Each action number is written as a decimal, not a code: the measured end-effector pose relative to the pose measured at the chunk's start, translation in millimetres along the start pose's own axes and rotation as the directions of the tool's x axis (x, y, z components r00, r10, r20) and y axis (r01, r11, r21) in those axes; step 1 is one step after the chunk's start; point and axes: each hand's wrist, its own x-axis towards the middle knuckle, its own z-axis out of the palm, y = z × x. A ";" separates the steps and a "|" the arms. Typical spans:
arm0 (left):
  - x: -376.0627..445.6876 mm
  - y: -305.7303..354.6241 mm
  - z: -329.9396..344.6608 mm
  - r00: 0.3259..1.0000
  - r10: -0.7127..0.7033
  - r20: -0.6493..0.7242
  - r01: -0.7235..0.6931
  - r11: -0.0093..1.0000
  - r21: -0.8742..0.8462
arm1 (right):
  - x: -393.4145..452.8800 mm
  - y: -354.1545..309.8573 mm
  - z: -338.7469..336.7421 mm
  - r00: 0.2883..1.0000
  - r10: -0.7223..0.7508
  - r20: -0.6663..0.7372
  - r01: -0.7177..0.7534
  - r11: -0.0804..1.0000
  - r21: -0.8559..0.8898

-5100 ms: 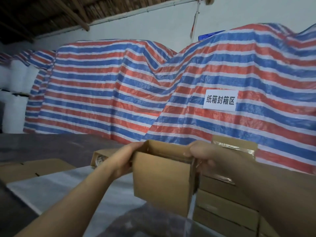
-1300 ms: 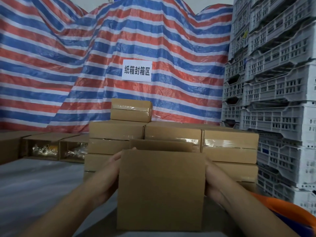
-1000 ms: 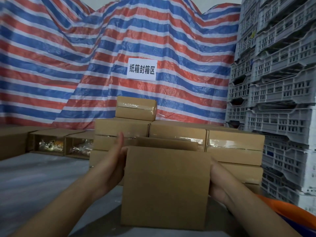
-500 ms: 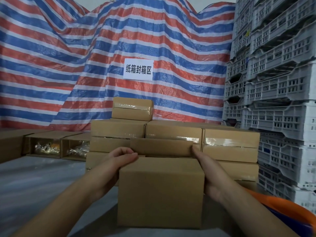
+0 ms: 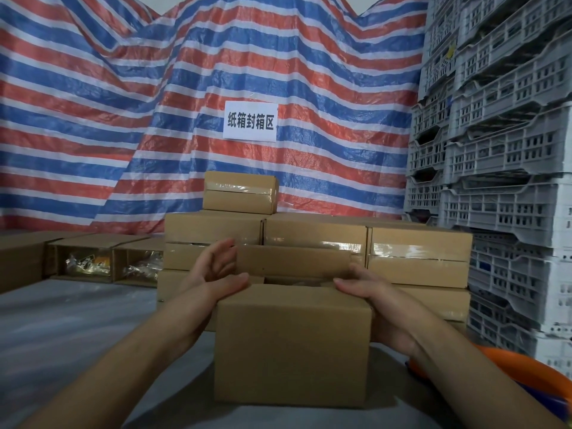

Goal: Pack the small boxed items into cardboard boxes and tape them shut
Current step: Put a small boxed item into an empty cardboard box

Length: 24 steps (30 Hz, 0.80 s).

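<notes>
Several boxes done: a stack of sealed brown cardboard cartons (image 5: 315,239) stands behind my work spot, clear tape glinting along their seams, with one smaller taped carton (image 5: 240,191) sitting on top.
Box in hand: a plain brown corrugated cardboard box (image 5: 292,348) sits on the grey wrapped table (image 5: 62,329) right in front of me, its near top flap folded down and its far flap (image 5: 294,261) upright.
Left hand: my left hand (image 5: 213,275) is at the box's upper left corner, thumb laid along the folded flap's edge, fingers loosely spread and lifted behind it, gripping nothing.
Right hand: my right hand (image 5: 368,292) rests on the upper right corner, fingers straight and close together, pressing the flap flat.
Contents: through the gap under the far flap I cannot tell what is inside, so I judge the packing finished only from the flaps being closed.
Stage: I judge I am midway through closing this one; the far flap is yet to fold and no tape is on this box.
Left to do: two open brown cartons (image 5: 105,258) lie on their sides at my left, showing shiny plastic-wrapped goods; they look unsealed.
Tape: no tape roll is visible to me.
Surroundings: a red, white and blue striped tarpaulin (image 5: 278,72) with a white paper sign (image 5: 250,121) hangs behind, grey plastic crates (image 5: 501,134) are stacked at right, and an orange rim (image 5: 520,370) shows low right.
</notes>
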 end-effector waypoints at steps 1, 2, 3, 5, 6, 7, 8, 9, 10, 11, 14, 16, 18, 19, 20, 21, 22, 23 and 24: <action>-0.2 0.5 -0.2 1.000 0.022 0.009 -0.022 1.000 -0.002 | -0.3 0.2 0.0 1.000 0.003 -0.002 -0.003 1.000 -0.003; 0.0 0.8 -0.9 0.999 0.041 0.006 -0.041 0.999 0.015 | -1.0 -0.3 0.1 1.000 0.006 -0.003 -0.006 1.000 -0.002; 0.1 0.9 -2.0 0.998 0.060 -0.011 -0.059 0.997 0.053 | -1.4 -0.8 0.1 1.000 0.010 -0.001 -0.010 1.000 -0.004; -0.2 1.4 -4.0 0.995 0.092 -0.049 -0.083 0.985 0.153 | -1.8 -1.9 0.3 1.000 0.016 0.000 -0.016 1.000 -0.013; -0.6 1.6 -4.6 0.993 0.102 -0.056 -0.089 0.977 0.192 | -1.9 -2.6 0.3 1.000 0.020 -0.010 -0.021 1.000 -0.022; -1.0 1.4 -4.9 0.993 0.107 -0.057 -0.092 0.971 0.221 | -2.0 -3.1 0.3 0.999 0.024 -0.024 -0.025 0.999 -0.032; -1.1 0.8 -5.4 0.993 0.105 -0.060 -0.088 0.967 0.241 | -2.1 -3.3 0.3 0.999 0.029 -0.034 -0.030 0.999 -0.043; -1.2 -0.1 -5.5 0.993 0.096 -0.064 -0.077 0.965 0.251 | -2.2 -3.4 0.5 0.999 0.031 -0.038 -0.033 0.998 -0.047; -1.5 -1.3 -5.7 0.994 0.086 -0.067 -0.066 0.964 0.259 | -2.6 -3.6 1.4 0.999 0.031 -0.038 -0.033 0.999 -0.043; -1.8 -2.4 -5.8 0.995 0.077 -0.071 -0.055 0.962 0.267 | -2.9 -3.5 2.3 0.999 0.029 -0.040 -0.030 0.999 -0.038; -1.8 -4.4 -6.6 0.994 0.063 -0.091 -0.034 0.958 0.284 | -4.2 -3.0 5.3 0.999 0.001 -0.054 -0.004 0.999 -0.048; -1.8 -4.2 -6.7 0.993 0.059 -0.102 -0.027 0.956 0.291 | -4.6 -3.2 5.9 0.997 -0.033 -0.073 0.028 0.997 -0.069; -1.4 -4.6 -6.1 0.992 0.058 -0.108 -0.024 0.956 0.293 | -4.8 -4.2 6.0 0.993 -0.075 -0.091 0.064 0.992 -0.112; -1.0 -5.0 -5.7 0.992 0.057 -0.115 -0.022 0.957 0.290 | -4.5 -4.5 5.8 0.991 -0.090 -0.096 0.077 0.988 -0.132; -0.8 -5.3 -5.6 0.991 0.056 -0.124 -0.019 0.958 0.285 | -4.0 -4.3 5.7 0.991 -0.093 -0.100 0.079 0.987 -0.141; -0.8 -5.6 -5.6 0.990 0.053 -0.128 -0.016 0.961 0.277 | -3.6 -3.9 5.8 0.991 -0.088 -0.103 0.073 0.987 -0.143; -0.6 -5.9 -5.7 0.991 0.048 -0.124 -0.012 0.962 0.274 | -3.1 -3.2 5.5 0.991 -0.085 -0.105 0.069 0.987 -0.145; -0.8 -5.3 -5.7 0.993 0.040 -0.115 -0.007 0.961 0.275 | -2.3 -2.4 4.8 0.990 -0.087 -0.107 0.071 0.986 -0.148; -1.0 -3.9 -5.5 0.994 0.028 -0.105 0.002 0.961 0.277 | -1.7 -2.0 4.2 0.990 -0.090 -0.108 0.073 0.986 -0.151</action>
